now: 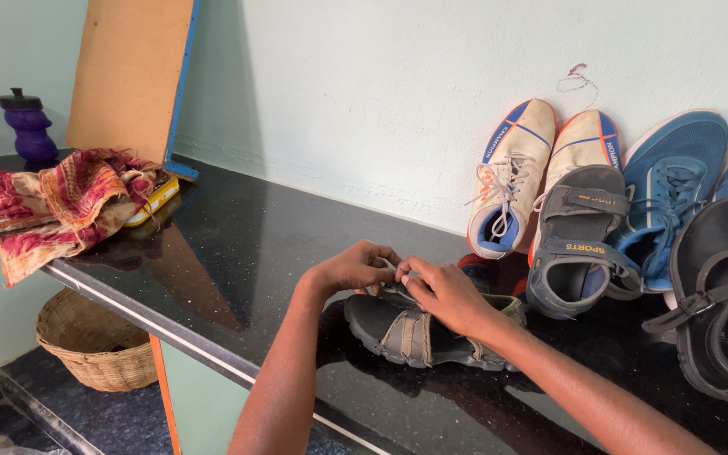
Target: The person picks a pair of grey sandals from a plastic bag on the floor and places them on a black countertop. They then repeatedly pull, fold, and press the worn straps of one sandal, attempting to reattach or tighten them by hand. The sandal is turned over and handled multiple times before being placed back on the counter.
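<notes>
A dark grey sandal (406, 333) with tan straps lies on the black counter (238, 253) in front of me. My left hand (354, 268) pinches a strap at the sandal's top. My right hand (448, 295) rests over the middle of the sandal, its fingers closed on the same strap next to the left hand. Both forearms reach in from the bottom edge.
Against the wall lean two white sneakers (511, 177) with orange and blue trim, a grey sandal (579, 244), blue sneakers (676, 185) and a black sandal (722, 295). A red patterned cloth (52, 206), a purple bottle (29, 126) and a board (128, 76) are at left. A woven basket (94, 341) stands on the floor.
</notes>
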